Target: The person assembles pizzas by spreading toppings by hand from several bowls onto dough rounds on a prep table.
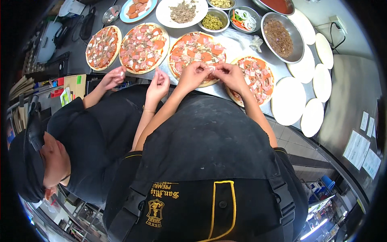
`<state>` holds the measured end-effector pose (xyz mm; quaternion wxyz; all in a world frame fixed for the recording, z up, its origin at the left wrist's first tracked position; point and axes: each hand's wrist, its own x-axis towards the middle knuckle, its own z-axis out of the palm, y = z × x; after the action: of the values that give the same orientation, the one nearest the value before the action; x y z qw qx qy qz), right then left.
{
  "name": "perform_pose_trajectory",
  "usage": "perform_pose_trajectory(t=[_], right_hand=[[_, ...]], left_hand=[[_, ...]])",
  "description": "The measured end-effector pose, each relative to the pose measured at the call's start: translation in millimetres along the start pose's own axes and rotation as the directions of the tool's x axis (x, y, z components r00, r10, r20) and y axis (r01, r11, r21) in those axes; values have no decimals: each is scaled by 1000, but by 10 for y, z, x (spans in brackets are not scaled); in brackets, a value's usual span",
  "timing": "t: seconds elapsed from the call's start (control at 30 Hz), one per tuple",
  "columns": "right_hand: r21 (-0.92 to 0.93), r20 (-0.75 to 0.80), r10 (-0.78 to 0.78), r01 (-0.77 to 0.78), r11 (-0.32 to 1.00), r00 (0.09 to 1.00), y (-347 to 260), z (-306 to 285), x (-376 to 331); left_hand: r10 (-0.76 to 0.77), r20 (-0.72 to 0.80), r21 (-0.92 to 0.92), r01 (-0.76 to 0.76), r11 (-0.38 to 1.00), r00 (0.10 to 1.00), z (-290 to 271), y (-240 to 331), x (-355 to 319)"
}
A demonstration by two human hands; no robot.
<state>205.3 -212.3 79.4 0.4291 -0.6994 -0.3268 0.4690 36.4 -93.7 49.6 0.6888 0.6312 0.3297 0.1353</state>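
Over the front part of a topped pizza (189, 50), my left hand (194, 75) and my right hand (233, 76) meet fingertip to fingertip. Both are closed in a pinch around a small pale piece of topping (211, 69), too small to name surely. Red round slices, pink diced meat, brown crumbles and white bits cover this pizza. Just right of my right hand lies another topped pizza (258, 76), partly behind my forearm. Two more, a third pizza (145, 48) and a fourth pizza (102, 47), sit to the left.
A co-worker stands close at my left, their hands (159, 84) near the left pizzas. Along the back are a plate of crumbled meat (163, 14), a bowl of sliced olives (213, 22), a vegetable bowl (244, 19) and a minced-meat bowl (271, 40). Several plain crusts (288, 101) lie right.
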Motion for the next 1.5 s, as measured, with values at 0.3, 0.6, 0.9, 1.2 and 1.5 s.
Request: perform_pose_trajectory(t=[0.3, 0.6, 0.9, 1.2, 1.5], right_hand=[[-332, -174, -166, 100, 938, 971, 19, 76, 48], [-464, -142, -259, 167, 870, 955, -160, 77, 72], [-521, -74, -319, 236, 820, 945, -314, 11, 519], [-369, -172, -318, 238, 898, 933, -292, 38, 726], [-414, -177, -593, 487, 769, 785, -517, 309, 953]], left_hand=[[139, -183, 394, -58, 917, 973, -31, 154, -52], [614, -93, 804, -305, 510, 784, -90, -26, 31], [480, -92, 654, -311, 690, 872, -56, 86, -421], [3, -82, -41, -7, 999, 997, -154, -521, -934], [-256, -39, -73, 253, 965, 966, -305, -698, -1249]])
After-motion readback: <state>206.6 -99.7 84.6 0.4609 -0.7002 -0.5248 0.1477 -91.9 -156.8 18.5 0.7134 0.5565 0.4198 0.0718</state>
